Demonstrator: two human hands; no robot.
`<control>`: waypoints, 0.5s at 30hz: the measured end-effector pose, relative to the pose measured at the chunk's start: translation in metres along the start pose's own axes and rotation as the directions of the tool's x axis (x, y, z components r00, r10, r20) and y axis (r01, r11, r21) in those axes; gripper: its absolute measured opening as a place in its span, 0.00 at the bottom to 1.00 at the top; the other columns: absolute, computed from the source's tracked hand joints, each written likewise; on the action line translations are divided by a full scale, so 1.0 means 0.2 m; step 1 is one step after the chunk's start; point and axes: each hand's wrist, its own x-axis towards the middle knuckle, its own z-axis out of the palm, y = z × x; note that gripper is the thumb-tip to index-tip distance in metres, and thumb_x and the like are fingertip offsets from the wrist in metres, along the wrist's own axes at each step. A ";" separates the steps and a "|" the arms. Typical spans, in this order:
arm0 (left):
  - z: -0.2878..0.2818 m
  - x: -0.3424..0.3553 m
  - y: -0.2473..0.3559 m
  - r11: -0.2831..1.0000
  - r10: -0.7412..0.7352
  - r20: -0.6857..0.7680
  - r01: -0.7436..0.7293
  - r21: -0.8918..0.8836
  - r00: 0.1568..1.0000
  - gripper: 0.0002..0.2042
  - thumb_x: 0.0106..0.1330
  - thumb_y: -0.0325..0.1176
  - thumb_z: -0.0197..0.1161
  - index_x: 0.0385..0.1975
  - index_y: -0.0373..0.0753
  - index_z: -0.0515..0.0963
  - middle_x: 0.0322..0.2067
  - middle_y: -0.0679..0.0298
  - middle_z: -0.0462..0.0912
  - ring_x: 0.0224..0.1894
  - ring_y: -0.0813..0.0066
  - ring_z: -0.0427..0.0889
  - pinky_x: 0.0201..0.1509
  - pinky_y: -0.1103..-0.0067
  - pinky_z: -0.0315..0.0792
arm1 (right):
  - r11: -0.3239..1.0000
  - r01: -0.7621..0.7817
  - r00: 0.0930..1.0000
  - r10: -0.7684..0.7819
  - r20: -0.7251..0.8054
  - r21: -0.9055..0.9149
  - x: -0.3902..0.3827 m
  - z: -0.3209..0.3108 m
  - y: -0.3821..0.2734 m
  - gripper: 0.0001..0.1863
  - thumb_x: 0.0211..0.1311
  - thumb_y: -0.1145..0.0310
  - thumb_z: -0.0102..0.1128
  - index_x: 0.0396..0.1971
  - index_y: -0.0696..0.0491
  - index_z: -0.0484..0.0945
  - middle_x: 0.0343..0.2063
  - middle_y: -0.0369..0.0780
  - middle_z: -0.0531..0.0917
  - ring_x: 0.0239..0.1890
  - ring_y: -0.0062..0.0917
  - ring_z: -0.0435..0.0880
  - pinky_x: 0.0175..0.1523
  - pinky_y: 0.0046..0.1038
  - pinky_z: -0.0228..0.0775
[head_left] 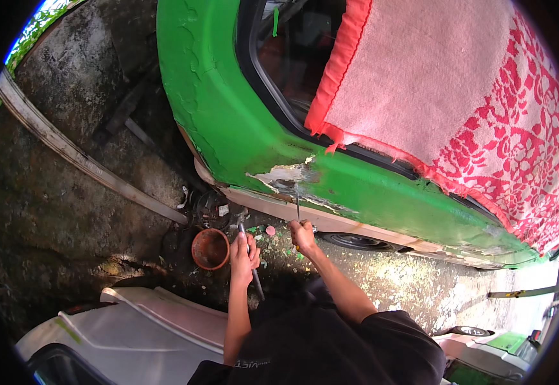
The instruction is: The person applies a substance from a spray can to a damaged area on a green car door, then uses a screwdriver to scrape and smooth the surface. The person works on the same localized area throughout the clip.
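My left hand is closed round the shaft of a hammer, its head up by the ground litter and its handle end pointing back toward me. In my right hand is a thin metal rod like a screwdriver; most of its handle is hidden in my fist. Its tip meets the damaged patch on the green car. There the paint is broken away, leaving pale filler and dark, ragged edges. I cannot tell how far the tip goes in.
A pink and red patterned towel hangs over the car's windows. A reddish-brown pot stands left of my left hand. Paint flakes and a round pink piece lie on the ground. A pale car stands close at lower left.
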 end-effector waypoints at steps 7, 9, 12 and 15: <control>0.00 0.01 -0.02 1.000 0.001 -0.012 -0.001 -0.024 1.000 0.18 0.76 0.51 0.42 0.29 0.45 0.63 0.14 0.73 0.56 0.11 0.88 0.51 0.11 0.87 0.45 | 0.989 0.103 0.995 -0.104 -0.008 -0.102 0.05 -0.02 0.01 0.18 0.58 0.70 0.55 0.10 0.49 0.62 0.08 0.29 0.62 0.08 0.14 0.54 0.14 0.24 0.41; -0.01 -0.01 -0.03 1.000 0.000 -0.004 0.000 0.009 1.000 0.18 0.76 0.51 0.42 0.29 0.45 0.63 0.14 0.73 0.56 0.11 0.88 0.51 0.11 0.87 0.45 | 0.967 0.175 0.985 -0.174 0.023 -0.188 0.04 0.01 -0.05 0.18 0.58 0.69 0.54 0.10 0.49 0.63 0.08 0.29 0.63 0.08 0.14 0.56 0.14 0.24 0.42; 0.01 0.00 -0.03 1.000 -0.016 -0.022 0.015 -0.016 1.000 0.18 0.76 0.51 0.42 0.29 0.45 0.63 0.14 0.73 0.56 0.11 0.87 0.51 0.11 0.86 0.45 | 0.955 0.176 0.981 -0.189 -0.032 -0.238 0.09 -0.01 0.06 0.18 0.58 0.69 0.54 0.09 0.49 0.64 0.08 0.29 0.64 0.08 0.14 0.57 0.14 0.24 0.42; 0.02 -0.01 -0.02 1.000 -0.019 0.004 0.018 0.006 1.000 0.18 0.76 0.51 0.42 0.29 0.45 0.63 0.14 0.73 0.56 0.11 0.87 0.51 0.12 0.86 0.45 | 0.960 0.172 0.979 -0.190 -0.067 -0.219 0.08 -0.03 0.08 0.19 0.58 0.69 0.54 0.08 0.50 0.64 0.07 0.29 0.64 0.08 0.14 0.57 0.14 0.25 0.44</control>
